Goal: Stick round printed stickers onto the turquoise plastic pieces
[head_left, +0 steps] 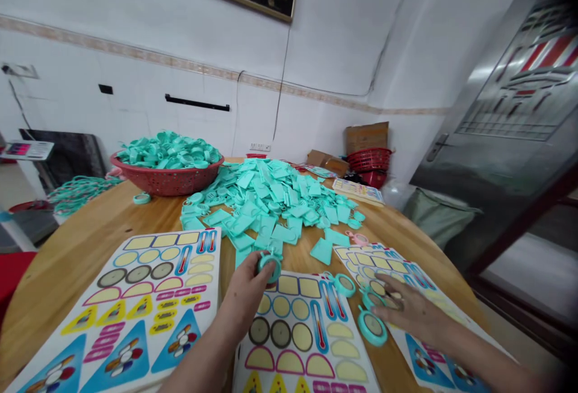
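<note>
Head view: we see a bench [112,218] beneath our fingers, a teal pile [275,191] ahead of them, a red basket [167,181] farther off leftward, and printed sheets [301,337] below. Our left hand [248,281] pinches a disc [277,272]; our right hand [409,307] has bent fingers at other discs [372,327], gripping or not, we cannot tell.

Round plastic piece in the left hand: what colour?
The round plastic piece in the left hand is turquoise, shown best in the head view.
</note>
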A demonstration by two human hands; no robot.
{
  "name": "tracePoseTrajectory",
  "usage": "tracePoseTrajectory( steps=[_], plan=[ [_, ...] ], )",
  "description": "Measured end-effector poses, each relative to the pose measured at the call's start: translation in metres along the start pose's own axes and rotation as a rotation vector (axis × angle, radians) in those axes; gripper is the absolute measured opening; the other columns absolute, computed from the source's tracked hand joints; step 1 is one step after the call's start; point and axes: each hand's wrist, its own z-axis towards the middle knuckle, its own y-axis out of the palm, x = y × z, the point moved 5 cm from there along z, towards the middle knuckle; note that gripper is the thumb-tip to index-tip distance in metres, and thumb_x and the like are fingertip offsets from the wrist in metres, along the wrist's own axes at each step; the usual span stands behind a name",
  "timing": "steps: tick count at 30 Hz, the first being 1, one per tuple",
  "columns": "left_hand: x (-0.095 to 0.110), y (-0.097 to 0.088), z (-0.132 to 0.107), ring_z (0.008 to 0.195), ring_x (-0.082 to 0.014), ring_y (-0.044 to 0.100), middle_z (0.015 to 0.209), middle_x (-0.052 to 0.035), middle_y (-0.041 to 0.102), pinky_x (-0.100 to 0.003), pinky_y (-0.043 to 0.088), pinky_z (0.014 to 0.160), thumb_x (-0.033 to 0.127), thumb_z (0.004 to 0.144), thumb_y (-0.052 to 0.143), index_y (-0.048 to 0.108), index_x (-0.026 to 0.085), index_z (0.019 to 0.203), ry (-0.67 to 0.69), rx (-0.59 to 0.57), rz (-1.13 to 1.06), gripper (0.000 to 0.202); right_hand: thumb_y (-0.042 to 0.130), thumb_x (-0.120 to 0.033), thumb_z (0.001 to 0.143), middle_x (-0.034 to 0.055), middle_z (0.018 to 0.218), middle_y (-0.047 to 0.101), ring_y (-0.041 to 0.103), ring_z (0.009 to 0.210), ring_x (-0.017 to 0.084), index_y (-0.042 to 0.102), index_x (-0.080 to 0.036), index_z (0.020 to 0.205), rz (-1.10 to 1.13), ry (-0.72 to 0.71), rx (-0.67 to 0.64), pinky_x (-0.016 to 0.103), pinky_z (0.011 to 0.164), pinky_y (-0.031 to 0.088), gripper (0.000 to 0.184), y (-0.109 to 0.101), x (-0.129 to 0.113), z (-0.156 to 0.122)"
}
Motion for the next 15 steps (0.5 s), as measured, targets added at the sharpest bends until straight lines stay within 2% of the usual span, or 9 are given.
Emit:
tracePoseTrajectory(
  steps=[2, 4, 5, 8, 11, 15],
  plan=[
    [0.001, 0.002, -0.001, 0.076, -0.0198, 0.060, 0.082, -0.0047, 0.063, -0.034, 0.054, 0.066, 0.045, 0.063, 0.068, 0.060, 0.014, 0.097, -0.007, -0.018, 0.014, 0.047, 0.070, -0.053, 0.060, 0.0175, 0.137, 0.048, 0.044, 0.127, 0.032, 0.041, -0.016, 0.138, -0.024, 0.018, -0.099, 0.041, 0.101, 0.040, 0.091, 0.012, 0.005, -0.018],
    [0.001, 0.002, -0.001, 0.076, -0.0198, 0.060, 0.083, -0.0047, 0.063, -0.034, 0.054, 0.067, 0.045, 0.063, 0.068, 0.060, 0.014, 0.098, -0.011, -0.023, 0.031, 0.048, 0.071, -0.049, 0.059, 0.0184, 0.143, 0.040, 0.034, 0.133, 0.032, 0.032, -0.013, 0.143, -0.068, 0.009, -0.128, 0.044, 0.107, 0.031, 0.099, 0.021, 0.006, -0.024],
    [0.000, 0.002, -0.001, 0.076, -0.0198, 0.060, 0.083, -0.0048, 0.063, -0.034, 0.053, 0.067, 0.045, 0.063, 0.068, 0.059, 0.014, 0.099, -0.012, -0.024, 0.038, 0.049, 0.071, -0.047, 0.060, 0.0182, 0.142, 0.041, 0.035, 0.132, 0.032, 0.033, -0.013, 0.142, -0.085, 0.000, -0.125, 0.044, 0.107, 0.031, 0.097, 0.024, 0.006, -0.023],
    [-0.003, 0.001, 0.002, 0.075, -0.0197, 0.059, 0.083, -0.0047, 0.062, -0.035, 0.054, 0.067, 0.046, 0.064, 0.067, 0.059, 0.014, 0.100, -0.011, -0.028, 0.054, 0.049, 0.063, -0.039, 0.066, 0.0174, 0.125, 0.055, 0.050, 0.118, 0.029, 0.041, -0.011, 0.137, -0.118, -0.024, -0.113, 0.040, 0.100, 0.039, 0.079, 0.028, 0.003, -0.015],
    [-0.007, 0.000, 0.004, 0.074, -0.0192, 0.059, 0.082, -0.0043, 0.061, -0.035, 0.054, 0.066, 0.047, 0.064, 0.066, 0.059, 0.014, 0.099, 0.001, -0.023, 0.061, 0.048, 0.059, -0.033, 0.067, 0.0137, 0.114, 0.059, 0.057, 0.108, 0.027, 0.048, -0.015, 0.133, -0.132, -0.049, -0.097, 0.039, 0.095, 0.042, 0.069, 0.030, -0.002, -0.008],
    [-0.010, 0.000, 0.004, 0.074, -0.0193, 0.059, 0.081, -0.0038, 0.060, -0.034, 0.054, 0.064, 0.047, 0.065, 0.065, 0.059, 0.015, 0.097, 0.011, -0.019, 0.067, 0.046, 0.062, -0.042, 0.066, 0.0138, 0.112, 0.059, 0.059, 0.102, 0.028, 0.050, -0.017, 0.132, -0.098, -0.028, -0.076, 0.041, 0.091, 0.044, 0.071, 0.034, -0.010, 0.000]
  ],
)
